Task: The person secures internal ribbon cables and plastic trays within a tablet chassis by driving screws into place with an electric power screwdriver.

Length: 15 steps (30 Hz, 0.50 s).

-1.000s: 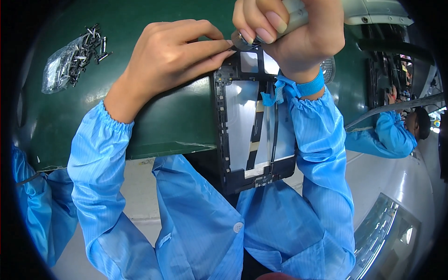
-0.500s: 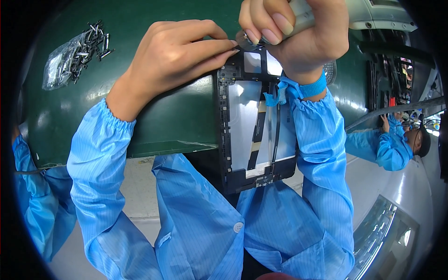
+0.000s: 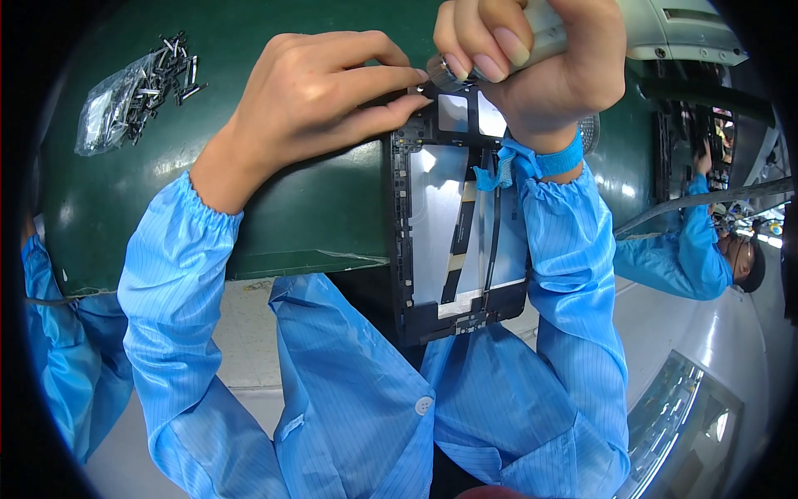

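Observation:
A tablet-like device frame [image 3: 426, 195], dark-edged with silvery panels and ribbon cables inside, juts over the table's near edge. My right hand [image 3: 549, 66] is closed around a pale grey tool with a knurled metal nose [image 3: 447, 73], which looks like an electric screwdriver. Its nose is at the frame's far end; the tip is hidden. My left hand [image 3: 324, 96] reaches across to the frame's far left corner, thumb and fingertips brought together beside that nose. Whatever small part they pinch is too small to name. A blue band [image 3: 559, 158] wraps my right wrist.
On the green table [image 3: 316, 220], at the far left, a clear plastic bag [image 3: 112, 108] lies beside a pile of small black parts [image 3: 170, 87]. A pale machine housing [image 3: 686, 29] stands far right. Co-workers in blue sit at left and right [image 3: 694, 258].
Both hands and the tool nose have shifted slightly right. The device frame has barely moved. The co-worker at right has raised an arm.

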Motion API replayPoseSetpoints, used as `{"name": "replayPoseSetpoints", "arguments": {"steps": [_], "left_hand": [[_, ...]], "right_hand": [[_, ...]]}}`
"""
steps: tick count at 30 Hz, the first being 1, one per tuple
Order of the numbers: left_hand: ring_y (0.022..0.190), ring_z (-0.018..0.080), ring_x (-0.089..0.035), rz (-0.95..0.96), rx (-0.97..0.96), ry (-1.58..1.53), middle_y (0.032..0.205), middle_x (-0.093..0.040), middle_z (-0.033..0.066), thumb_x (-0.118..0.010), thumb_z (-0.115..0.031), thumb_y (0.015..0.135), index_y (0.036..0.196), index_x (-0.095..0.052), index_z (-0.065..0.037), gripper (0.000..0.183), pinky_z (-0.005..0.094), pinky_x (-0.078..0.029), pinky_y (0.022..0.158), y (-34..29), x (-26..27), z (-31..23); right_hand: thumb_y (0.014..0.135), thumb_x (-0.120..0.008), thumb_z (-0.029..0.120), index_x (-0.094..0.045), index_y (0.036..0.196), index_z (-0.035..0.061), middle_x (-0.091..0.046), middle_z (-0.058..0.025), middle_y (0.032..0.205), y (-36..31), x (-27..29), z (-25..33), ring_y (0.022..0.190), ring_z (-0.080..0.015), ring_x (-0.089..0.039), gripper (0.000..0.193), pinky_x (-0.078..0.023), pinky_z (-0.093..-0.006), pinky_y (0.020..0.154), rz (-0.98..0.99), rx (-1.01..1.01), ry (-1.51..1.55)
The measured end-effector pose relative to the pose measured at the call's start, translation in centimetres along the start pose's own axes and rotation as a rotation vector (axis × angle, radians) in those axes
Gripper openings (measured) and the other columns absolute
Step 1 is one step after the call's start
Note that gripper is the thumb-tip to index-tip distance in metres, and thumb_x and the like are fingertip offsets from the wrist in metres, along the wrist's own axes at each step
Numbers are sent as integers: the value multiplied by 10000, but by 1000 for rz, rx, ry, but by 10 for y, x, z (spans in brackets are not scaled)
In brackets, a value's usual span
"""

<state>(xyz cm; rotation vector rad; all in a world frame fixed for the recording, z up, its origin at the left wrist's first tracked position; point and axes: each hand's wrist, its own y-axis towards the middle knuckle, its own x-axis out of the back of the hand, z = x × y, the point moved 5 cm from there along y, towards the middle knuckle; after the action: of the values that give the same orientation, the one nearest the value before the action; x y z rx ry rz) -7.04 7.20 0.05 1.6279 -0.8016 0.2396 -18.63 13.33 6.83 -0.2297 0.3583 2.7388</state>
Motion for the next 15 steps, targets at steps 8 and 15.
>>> {"name": "replayPoseSetpoints", "arguments": {"steps": [8,15], "left_hand": [[644,203,-650,28,22,-19,819,-668,70,-827,-133,713,865,-728,-23,213,287,-503,532,0,3,0],[636,200,-640,44,11,-9,817,-669,58,-794,-93,735,869,-730,-30,161,293,-485,517,-1,2,1]], "right_hand": [[970,-459,188,-488,1065,-45,-358,-31,467,1,-2,-2,351,-146,-357,253,-386,-304,401,-10,-5,32],[961,-441,187,-487,1067,-50,-352,-32,461,4,0,-5,347,-147,-349,263,-385,-314,394,-101,-29,114]]}}
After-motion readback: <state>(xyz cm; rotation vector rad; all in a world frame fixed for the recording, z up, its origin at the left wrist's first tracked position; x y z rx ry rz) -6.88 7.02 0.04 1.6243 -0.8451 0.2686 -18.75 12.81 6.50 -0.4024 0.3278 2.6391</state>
